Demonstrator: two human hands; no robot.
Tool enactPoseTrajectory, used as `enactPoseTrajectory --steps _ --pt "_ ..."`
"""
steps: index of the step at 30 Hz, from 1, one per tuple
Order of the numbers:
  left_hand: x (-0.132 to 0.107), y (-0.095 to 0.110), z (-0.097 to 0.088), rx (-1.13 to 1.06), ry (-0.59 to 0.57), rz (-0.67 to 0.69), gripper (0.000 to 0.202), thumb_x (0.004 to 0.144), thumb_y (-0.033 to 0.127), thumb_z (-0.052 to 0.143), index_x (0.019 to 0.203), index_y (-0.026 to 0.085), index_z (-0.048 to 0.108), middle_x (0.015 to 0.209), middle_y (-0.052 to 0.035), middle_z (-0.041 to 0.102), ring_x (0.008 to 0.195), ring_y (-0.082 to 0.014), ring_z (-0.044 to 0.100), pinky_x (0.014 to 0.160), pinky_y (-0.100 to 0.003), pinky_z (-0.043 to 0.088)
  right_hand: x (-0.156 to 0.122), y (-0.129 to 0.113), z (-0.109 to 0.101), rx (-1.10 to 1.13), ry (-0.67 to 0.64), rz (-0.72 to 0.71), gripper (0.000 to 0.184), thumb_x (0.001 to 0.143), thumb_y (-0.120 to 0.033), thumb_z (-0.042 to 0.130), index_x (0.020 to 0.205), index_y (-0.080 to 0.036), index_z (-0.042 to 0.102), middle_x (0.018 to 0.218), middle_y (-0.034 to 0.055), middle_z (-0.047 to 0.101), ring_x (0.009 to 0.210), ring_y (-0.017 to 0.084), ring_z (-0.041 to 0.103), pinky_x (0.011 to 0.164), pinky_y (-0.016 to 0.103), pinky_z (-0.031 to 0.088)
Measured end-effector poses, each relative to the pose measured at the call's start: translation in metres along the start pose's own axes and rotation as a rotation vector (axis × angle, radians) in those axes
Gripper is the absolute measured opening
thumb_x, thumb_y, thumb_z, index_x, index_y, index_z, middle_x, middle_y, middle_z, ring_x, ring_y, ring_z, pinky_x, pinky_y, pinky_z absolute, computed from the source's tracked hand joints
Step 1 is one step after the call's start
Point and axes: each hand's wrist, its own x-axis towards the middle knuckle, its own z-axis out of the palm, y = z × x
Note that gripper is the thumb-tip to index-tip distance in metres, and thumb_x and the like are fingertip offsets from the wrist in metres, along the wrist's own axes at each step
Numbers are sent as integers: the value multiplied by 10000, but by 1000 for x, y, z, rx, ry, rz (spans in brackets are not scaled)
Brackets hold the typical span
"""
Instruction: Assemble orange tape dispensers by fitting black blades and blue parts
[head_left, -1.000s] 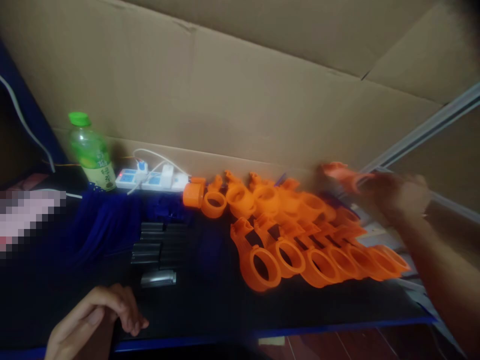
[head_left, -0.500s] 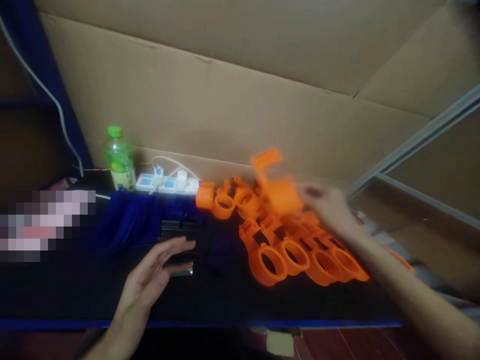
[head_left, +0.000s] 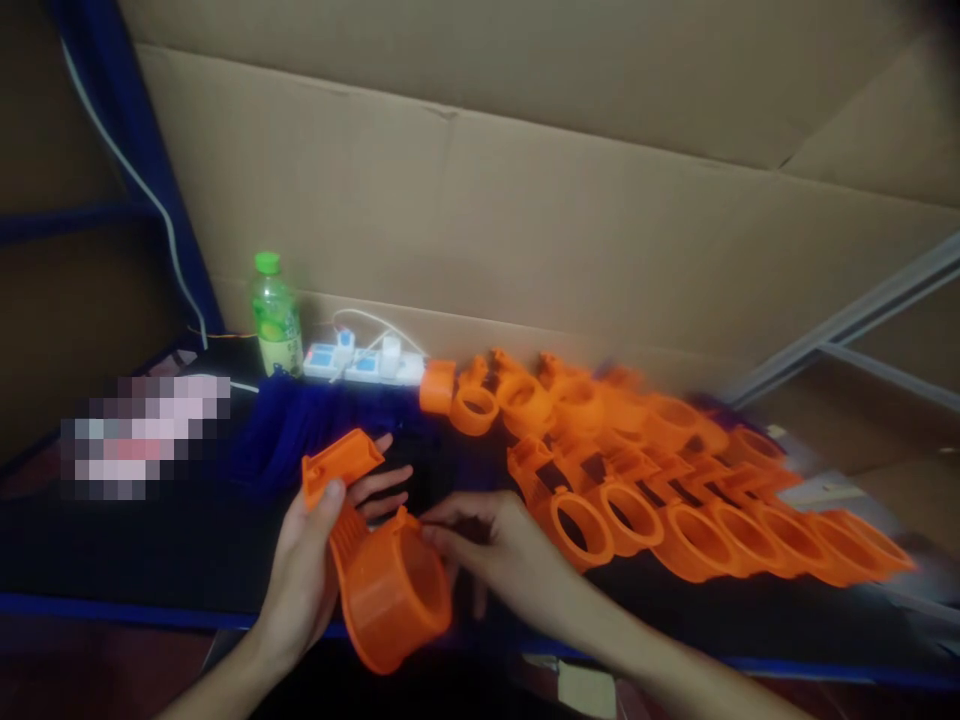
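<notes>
Admittedly, the bottle label (head_left: 281, 355) is illegible; left hand (head_left: 300, 560) grips an orange piece (head_left: 382, 600), right hand (head_left: 502, 545) at its rim, hold unclear.

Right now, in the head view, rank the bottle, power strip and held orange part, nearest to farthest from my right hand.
1. Held orange part, at your right hand.
2. Power strip, back left.
3. Bottle, left of the power strip.
</notes>
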Motion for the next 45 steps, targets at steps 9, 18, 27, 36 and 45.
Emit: enactPoseTrajectory --steps 9,18,27,36,45 --pt "-2 9 -13 24 34 -156 537 901 529 573 1212 102 672 632 -61 681 596 -198 670 575 -284 558 8 32 22 -795 69 -487 288 1018 -269 443 1206 -226 656 1109 65 668 901 133 678 721 198 529" --pt "-10 15 -2 63 6 -162 367 924 436 583 1052 113 702 638 -28 654 562 -169 656 572 -271 552 11 36 32 -1073 85 -438 228 979 -168 503 1148 -215 649 1055 29 639 787 110 639 584 213 412" --pt "-8 12 -4 96 -19 -185 403 934 447 555 1111 105 675 622 -50 679 561 -196 672 535 -276 522 10 46 25 -1050 112 -393 179 953 -135 517 1036 -219 652 994 -1 635 772 116 611 538 249 309" --pt "-9 12 -4 114 -9 -180 403 919 449 581 1105 107 685 623 -58 697 569 -188 685 540 -252 504 8 42 10 -991 117 -377 197 976 -154 482 1035 -242 648 1001 -13 627 730 107 598 579 248 344" --pt "-9 8 -8 129 -42 -194 384 933 426 570 1134 112 660 642 -68 721 586 -196 702 548 -254 503 -3 20 -8 -691 135 -280 131 977 -203 496 989 -208 626 1011 19 614 825 121 602 701 239 428"
